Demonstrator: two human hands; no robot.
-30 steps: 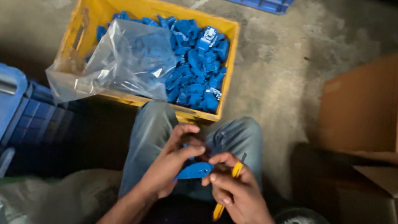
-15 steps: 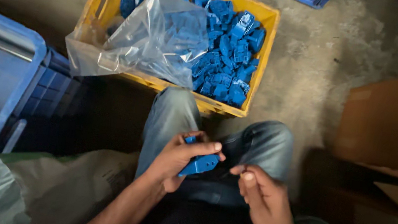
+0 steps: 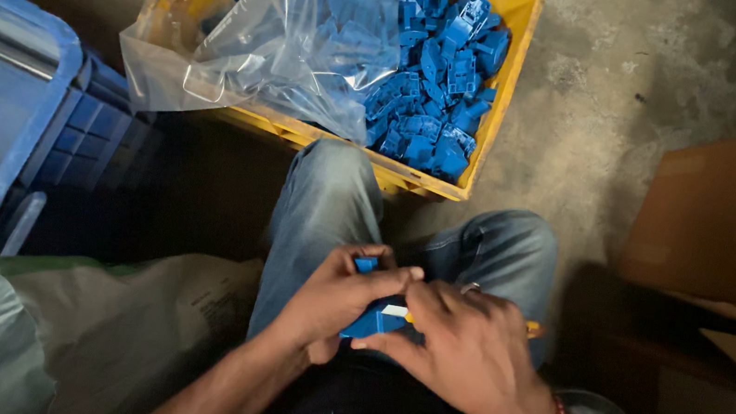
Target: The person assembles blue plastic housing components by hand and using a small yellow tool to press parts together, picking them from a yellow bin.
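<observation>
Over the person's lap, the left hand (image 3: 333,301) is curled around a small blue plastic part (image 3: 373,318), fingers wrapped over its top and thumb pressed against its near side, so the part sits clamped in the middle of the view just above the jeans-clad knees (image 3: 412,231). The right hand (image 3: 462,354) is closed around a slim yellow-handled knife (image 3: 402,313), whose pale blade end lies against the part while the yellow tail pokes out to the right past the knuckles. Judging by this grip, the step in hand looks like trimming or scraping an edge of the part; the next move probably calls for a steady hold and a short, controlled stroke kept clear of the left thumb. Far from the hands, a yellow crate (image 3: 507,84) on the concrete floor (image 3: 621,126) holds a heap of similar blue parts (image 3: 439,85), half covered by a clear plastic bag (image 3: 286,38). A blue bin (image 3: 15,108) stands to the left, a pale sack (image 3: 44,326) lies near left, and cardboard boxes (image 3: 731,224) stand on the right.
</observation>
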